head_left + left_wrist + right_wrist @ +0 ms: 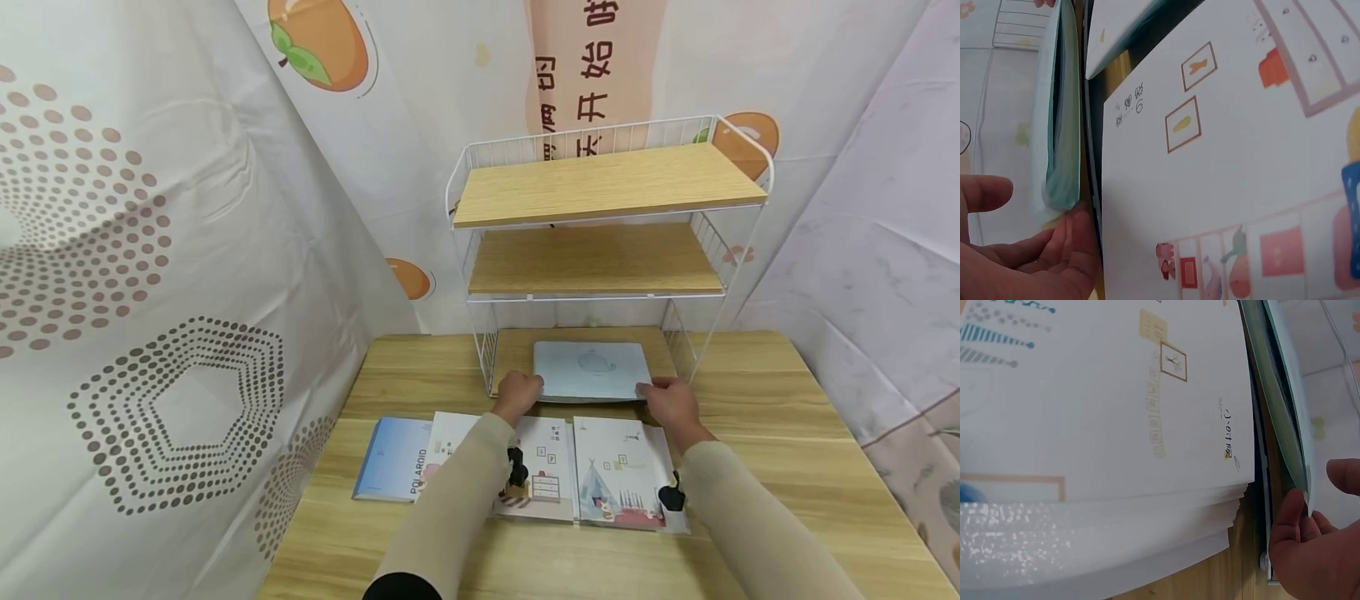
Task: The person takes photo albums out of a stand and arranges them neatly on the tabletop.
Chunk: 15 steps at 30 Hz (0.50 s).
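Observation:
A light blue booklet [594,368] with a small drawing on its cover lies on the bottom board [517,350] of a shelf rack, its front edge facing me. At its front left corner is my left hand [517,396], and at the front right corner my right hand [675,407]. In the left wrist view, fingertips [1075,228] touch the booklet's teal corner while the thumb stands apart from the cover. Likewise in the right wrist view, fingertips [1291,509] touch the booklet's edge [1291,447] and the thumb is clear of it.
The rack has two wooden boards above, a middle board [592,260] and a top board [600,179], with white wire sides. Nearer me on the table [757,500] lie a blue book [390,458] and several white illustrated books [618,467], partly under my forearms.

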Each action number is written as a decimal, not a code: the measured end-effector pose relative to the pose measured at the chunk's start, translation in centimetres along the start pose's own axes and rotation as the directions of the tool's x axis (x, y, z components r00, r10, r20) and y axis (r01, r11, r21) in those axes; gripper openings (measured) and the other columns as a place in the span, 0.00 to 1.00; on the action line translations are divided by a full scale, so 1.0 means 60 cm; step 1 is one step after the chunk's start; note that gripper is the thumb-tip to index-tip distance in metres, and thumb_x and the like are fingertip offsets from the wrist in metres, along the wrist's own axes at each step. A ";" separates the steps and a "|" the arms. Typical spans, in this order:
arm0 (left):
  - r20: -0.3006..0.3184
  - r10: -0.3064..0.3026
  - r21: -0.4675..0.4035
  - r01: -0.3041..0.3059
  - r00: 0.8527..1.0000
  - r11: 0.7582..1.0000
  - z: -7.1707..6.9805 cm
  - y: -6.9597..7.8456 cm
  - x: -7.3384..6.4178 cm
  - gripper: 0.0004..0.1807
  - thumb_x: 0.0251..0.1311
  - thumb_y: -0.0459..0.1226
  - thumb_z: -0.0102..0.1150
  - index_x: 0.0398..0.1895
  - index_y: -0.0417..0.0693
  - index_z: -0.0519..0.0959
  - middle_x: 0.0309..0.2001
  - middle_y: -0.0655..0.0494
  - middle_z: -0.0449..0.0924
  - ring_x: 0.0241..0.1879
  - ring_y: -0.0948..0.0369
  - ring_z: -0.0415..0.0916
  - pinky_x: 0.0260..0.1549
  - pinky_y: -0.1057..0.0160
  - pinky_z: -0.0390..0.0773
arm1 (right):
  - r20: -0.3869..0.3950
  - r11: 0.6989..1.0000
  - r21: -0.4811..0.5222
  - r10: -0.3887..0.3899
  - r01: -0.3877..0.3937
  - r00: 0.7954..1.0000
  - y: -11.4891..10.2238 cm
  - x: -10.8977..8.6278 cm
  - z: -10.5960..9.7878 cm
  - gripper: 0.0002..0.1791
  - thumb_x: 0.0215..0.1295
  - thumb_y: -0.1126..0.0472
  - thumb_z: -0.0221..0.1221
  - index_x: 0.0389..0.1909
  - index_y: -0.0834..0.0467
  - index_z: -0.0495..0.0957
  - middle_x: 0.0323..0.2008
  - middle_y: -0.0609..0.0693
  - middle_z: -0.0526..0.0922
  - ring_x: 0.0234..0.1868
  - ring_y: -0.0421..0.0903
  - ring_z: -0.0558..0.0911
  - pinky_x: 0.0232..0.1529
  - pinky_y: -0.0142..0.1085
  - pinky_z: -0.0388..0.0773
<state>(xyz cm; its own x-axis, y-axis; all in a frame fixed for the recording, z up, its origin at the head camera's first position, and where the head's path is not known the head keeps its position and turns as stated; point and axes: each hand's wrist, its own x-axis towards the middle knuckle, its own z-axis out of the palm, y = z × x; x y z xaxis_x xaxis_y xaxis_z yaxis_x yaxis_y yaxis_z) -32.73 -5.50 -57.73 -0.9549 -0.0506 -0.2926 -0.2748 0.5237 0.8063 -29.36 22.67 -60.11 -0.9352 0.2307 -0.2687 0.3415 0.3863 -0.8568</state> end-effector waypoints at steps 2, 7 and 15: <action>-0.007 0.000 0.007 0.000 1.000 1.000 -0.001 -0.002 0.002 0.23 0.62 0.38 0.53 0.09 0.55 0.59 0.13 0.61 0.60 0.15 0.60 0.57 0.16 0.63 0.63 | 0.015 1.000 0.007 0.004 -0.004 1.000 0.000 0.001 -0.001 0.36 0.75 0.50 0.55 0.71 0.73 0.65 0.67 0.73 0.71 0.67 0.67 0.71 0.65 0.56 0.75; 0.011 -0.010 0.031 0.010 1.000 0.999 -0.006 -0.005 0.003 0.24 0.62 0.44 0.63 0.11 0.53 0.66 0.15 0.59 0.68 0.17 0.59 0.64 0.18 0.62 0.69 | 0.052 1.000 0.027 -0.004 0.002 0.999 0.000 0.000 -0.006 0.35 0.75 0.54 0.56 0.70 0.78 0.64 0.65 0.76 0.72 0.63 0.63 0.76 0.59 0.48 0.81; 0.022 -0.015 0.038 0.014 1.000 0.999 -0.009 -0.009 -0.002 0.18 0.61 0.49 0.71 0.40 0.43 0.86 0.34 0.54 0.84 0.37 0.57 0.79 0.37 0.59 0.80 | 0.190 0.957 0.271 0.053 -0.104 0.980 -0.001 0.001 -0.013 0.38 0.75 0.62 0.58 0.76 0.75 0.54 0.56 0.64 0.77 0.36 0.39 0.83 0.41 0.33 0.87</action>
<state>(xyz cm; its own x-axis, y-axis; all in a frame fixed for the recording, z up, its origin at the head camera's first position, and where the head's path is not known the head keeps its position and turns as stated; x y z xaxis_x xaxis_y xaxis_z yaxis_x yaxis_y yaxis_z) -32.54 -6.25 -57.83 -0.9480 -0.0391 -0.3158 -0.2835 0.5546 0.7823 -29.37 23.36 -59.76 -0.9165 0.0769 -0.3925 0.3989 0.1038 -0.9111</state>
